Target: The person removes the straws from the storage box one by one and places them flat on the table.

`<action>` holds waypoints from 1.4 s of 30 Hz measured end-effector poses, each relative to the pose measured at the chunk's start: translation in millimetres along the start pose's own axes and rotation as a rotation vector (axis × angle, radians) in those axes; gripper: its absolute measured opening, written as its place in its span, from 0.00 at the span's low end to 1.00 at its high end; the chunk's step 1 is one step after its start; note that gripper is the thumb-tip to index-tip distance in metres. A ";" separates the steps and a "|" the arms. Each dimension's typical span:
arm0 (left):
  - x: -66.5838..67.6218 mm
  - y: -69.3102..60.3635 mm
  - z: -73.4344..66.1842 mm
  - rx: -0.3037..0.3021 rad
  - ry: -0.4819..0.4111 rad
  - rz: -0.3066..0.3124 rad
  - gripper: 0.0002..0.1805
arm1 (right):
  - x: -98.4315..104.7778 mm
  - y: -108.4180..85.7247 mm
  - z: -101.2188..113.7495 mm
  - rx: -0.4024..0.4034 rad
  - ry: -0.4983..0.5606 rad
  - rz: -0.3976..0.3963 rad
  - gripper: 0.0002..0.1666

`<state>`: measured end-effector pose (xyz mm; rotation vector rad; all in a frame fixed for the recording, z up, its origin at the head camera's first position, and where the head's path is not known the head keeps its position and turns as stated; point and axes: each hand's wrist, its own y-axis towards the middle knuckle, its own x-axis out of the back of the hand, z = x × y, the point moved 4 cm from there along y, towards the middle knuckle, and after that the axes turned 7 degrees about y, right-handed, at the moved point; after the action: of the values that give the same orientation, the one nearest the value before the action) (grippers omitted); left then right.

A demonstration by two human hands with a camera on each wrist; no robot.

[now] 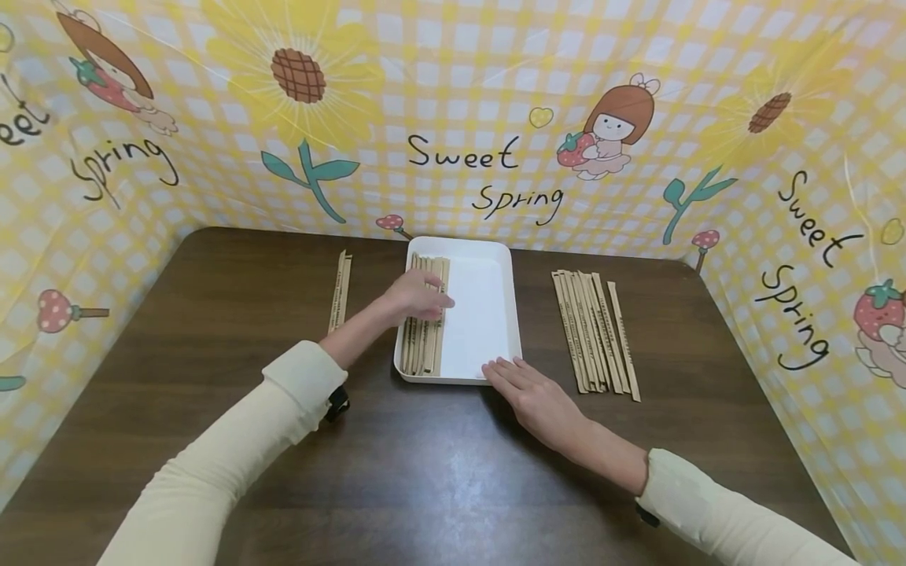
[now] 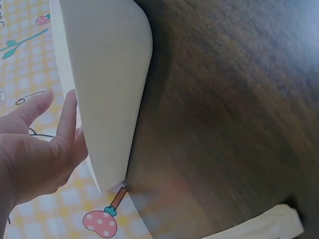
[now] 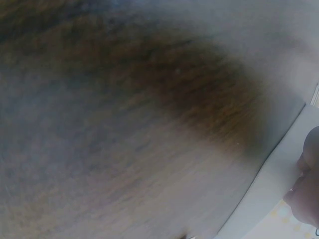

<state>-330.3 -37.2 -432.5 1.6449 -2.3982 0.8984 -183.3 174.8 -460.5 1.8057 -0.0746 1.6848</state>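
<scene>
A white tray [image 1: 481,314] stands on the brown table, with several paper-wrapped sticks [image 1: 423,346] lying lengthwise along its left side. Over those sticks is my left hand [image 1: 419,295], its fingers reaching down onto them and the thumb pointing right; whether it grips any is hidden. In the left wrist view the left hand [image 2: 45,154] shows behind the tray's outer wall [image 2: 109,89]. My right hand [image 1: 541,405] rests its straight fingers on the tray's near right corner. The right wrist view shows part of the right hand [image 3: 306,184] at the tray wall [image 3: 269,184].
Several wrapped sticks [image 1: 587,330] lie side by side on the table right of the tray. A few more [image 1: 342,291] lie to its left, partly behind the left forearm. A yellow checked cloth [image 1: 453,102] with printed figures stands around the table's back and sides.
</scene>
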 end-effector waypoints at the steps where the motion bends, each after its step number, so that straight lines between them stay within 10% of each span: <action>1: -0.5 0.7 -0.3 0.001 0.002 -0.005 0.32 | 0.3 0.0 -0.2 0.001 -0.003 0.001 0.34; 8: -6.0 4.5 0.3 -0.038 0.121 -0.050 0.31 | -0.5 0.4 -1.2 0.002 0.004 0.007 0.34; 12: -10.3 8.4 -0.4 -0.101 0.219 -0.077 0.07 | -1.0 0.6 -1.2 0.004 -0.007 0.011 0.35; 17: -14.6 11.6 -2.9 -0.149 0.335 -0.094 0.24 | -1.3 -0.1 -1.3 0.003 -0.012 0.006 0.35; 42: -22.8 19.6 -10.2 -0.242 0.699 -0.145 0.24 | -2.9 -1.2 -2.3 0.003 -0.010 0.008 0.36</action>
<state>-340.6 -8.4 -441.2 1.1419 -1.8018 0.9157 -185.3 175.8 -463.7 1.8187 -0.0832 1.6823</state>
